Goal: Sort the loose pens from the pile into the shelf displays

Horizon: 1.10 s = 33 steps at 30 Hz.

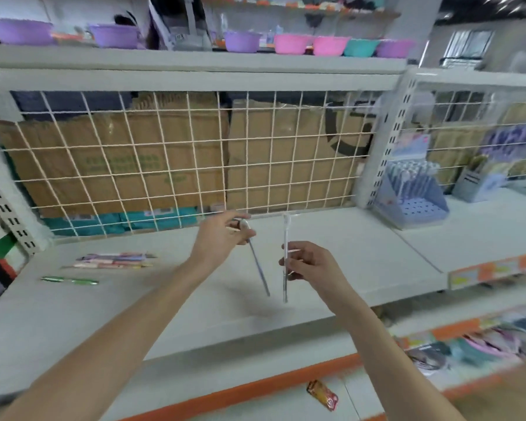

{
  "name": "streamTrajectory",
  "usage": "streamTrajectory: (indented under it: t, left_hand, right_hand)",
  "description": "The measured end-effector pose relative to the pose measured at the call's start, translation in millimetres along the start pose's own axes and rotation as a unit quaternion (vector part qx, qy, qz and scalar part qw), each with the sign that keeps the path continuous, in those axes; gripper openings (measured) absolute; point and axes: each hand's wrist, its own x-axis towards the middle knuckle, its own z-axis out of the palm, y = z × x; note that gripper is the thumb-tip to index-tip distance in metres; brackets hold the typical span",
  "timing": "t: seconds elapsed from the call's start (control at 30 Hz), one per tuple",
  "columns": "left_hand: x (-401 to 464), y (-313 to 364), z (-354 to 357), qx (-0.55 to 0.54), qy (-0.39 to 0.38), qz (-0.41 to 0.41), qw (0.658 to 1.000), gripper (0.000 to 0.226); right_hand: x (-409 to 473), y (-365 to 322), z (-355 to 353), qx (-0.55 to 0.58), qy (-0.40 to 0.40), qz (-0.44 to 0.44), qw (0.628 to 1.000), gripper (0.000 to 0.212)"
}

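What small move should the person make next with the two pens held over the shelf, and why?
Probably carry them right toward the blue pen display. The left hand pinches one pale pen and the right hand grips another, both clear of the shelf. That display already holds similar pale pens, so they likely belong there, though blur leaves the match uncertain.

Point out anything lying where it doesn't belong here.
A red snack wrapper lies alone on the lower shelf, away from any display. Loose pens and green pens lie unsorted on the upper shelf.
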Motion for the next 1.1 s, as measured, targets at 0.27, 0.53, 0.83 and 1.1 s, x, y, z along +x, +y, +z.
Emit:
streamTrajectory:
  t: [0.27, 0.53, 0.83, 1.1]
  left_hand:
    - [-9, 50, 139, 0.011, -0.108, 0.055, 0.993, 0.040]
    - [-9, 89, 229, -0.034, -0.085, 0.075, 0.993, 0.045]
    - [13, 97, 274, -0.068, -0.090, 0.067, 0.991, 0.033]
    - [76, 102, 326, -0.061, -0.035, 0.114, 0.991, 0.033]
  right_hand:
    - [-42, 14, -131, 0.017, 0.085, 0.025, 0.996, 0.026]
    - [-67, 20, -225, 0.075, 0.120, 0.015, 0.990, 0.020]
    - [-51, 28, -262, 0.075, 0.127, 0.028, 0.989, 0.022]
    - [-5, 30, -314, 0.045, 0.128, 0.026, 0.990, 0.015]
